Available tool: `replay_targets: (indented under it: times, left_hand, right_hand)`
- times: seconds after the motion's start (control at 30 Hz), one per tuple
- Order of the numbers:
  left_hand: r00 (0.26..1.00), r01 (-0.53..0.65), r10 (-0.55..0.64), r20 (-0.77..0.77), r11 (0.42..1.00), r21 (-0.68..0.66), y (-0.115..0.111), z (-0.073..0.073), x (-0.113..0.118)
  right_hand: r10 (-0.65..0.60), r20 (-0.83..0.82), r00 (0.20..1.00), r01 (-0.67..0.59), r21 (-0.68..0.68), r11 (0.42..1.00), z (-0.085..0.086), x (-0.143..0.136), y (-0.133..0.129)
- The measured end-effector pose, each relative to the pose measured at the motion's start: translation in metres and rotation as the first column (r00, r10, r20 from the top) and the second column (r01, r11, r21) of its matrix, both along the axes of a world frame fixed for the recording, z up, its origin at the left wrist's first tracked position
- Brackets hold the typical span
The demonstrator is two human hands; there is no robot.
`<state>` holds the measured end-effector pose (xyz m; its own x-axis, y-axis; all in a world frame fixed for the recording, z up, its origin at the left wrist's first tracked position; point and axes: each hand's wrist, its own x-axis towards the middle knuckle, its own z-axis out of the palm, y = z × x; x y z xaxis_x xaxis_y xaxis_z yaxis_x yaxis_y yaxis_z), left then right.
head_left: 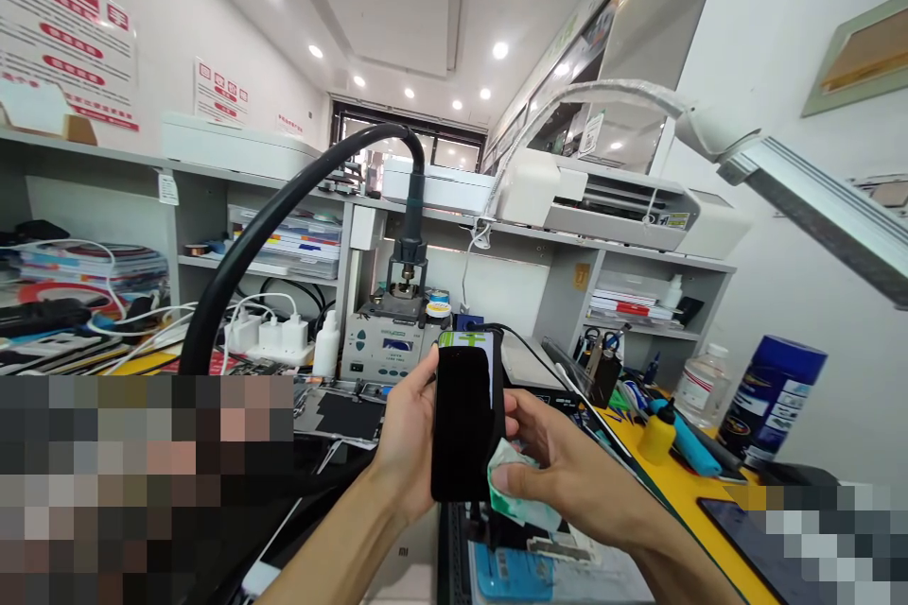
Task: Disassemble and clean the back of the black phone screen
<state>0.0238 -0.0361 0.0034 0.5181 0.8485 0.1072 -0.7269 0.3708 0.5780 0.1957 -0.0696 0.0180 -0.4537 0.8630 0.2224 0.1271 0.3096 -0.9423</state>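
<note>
Upright in front of me is a smartphone (461,425) with a dark screen that mirrors a bright patch along its top and right edge. My left hand (408,435) is closed round its left side. At its right side, my right hand (560,454) has its fingertips against the edge, partly hidden behind it. A crumpled white and green wipe (521,496) is pinched under the right thumb, close to the phone's lower right corner. Below the hands lie a blue packet (515,574) and a silver device with an MI logo (403,562).
A grey hot-air station (387,350) stands behind the phone, its thick black hose (234,255) arching left. Right of my hands are a yellow bottle (657,435), a clear bottle (702,385) and a blue can (773,400). A lamp (815,208) hangs above. Pixelated patches cover both lower corners.
</note>
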Motion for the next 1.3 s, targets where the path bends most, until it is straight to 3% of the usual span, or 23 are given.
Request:
replay_targets:
  times: [0.2,0.37,0.5,0.7,1.0,1.17,1.3]
  left_hand:
    - [1.000,-0.018,0.018,-0.001,0.999,-0.037,0.003,-0.002,-0.001]
    - [0.999,-0.028,0.026,-0.025,0.998,-0.058,-0.002,0.003,0.001]
    - [0.998,-0.054,0.050,-0.046,0.996,-0.077,-0.006,0.007,0.004]
    - [0.997,-0.056,0.052,-0.051,0.996,-0.073,-0.006,0.008,0.002]
    - [0.998,-0.047,0.046,-0.038,0.998,-0.032,-0.005,0.007,0.001]
    - [0.997,-0.062,0.060,-0.049,0.998,-0.027,-0.003,0.007,-0.001]
    - [0.993,-0.103,0.101,-0.060,0.994,-0.032,-0.001,0.008,-0.004]
  right_hand:
    - [-0.166,0.015,0.986,0.165,0.055,0.985,-0.009,-0.009,0.002]
    - [-0.395,0.038,0.918,0.387,0.133,0.912,-0.025,-0.024,0.006]
    - [-0.456,0.038,0.889,0.448,0.122,0.886,-0.033,-0.038,0.005]
    - [-0.383,0.086,0.920,0.368,0.145,0.918,-0.034,-0.041,0.000]
    - [-0.138,0.017,0.990,0.138,-0.013,0.990,-0.015,-0.014,0.002]
    - [-0.149,0.091,0.985,0.153,-0.034,0.988,-0.003,-0.004,0.002]
    - [-0.271,0.221,0.937,0.266,0.051,0.962,0.000,0.006,0.004]
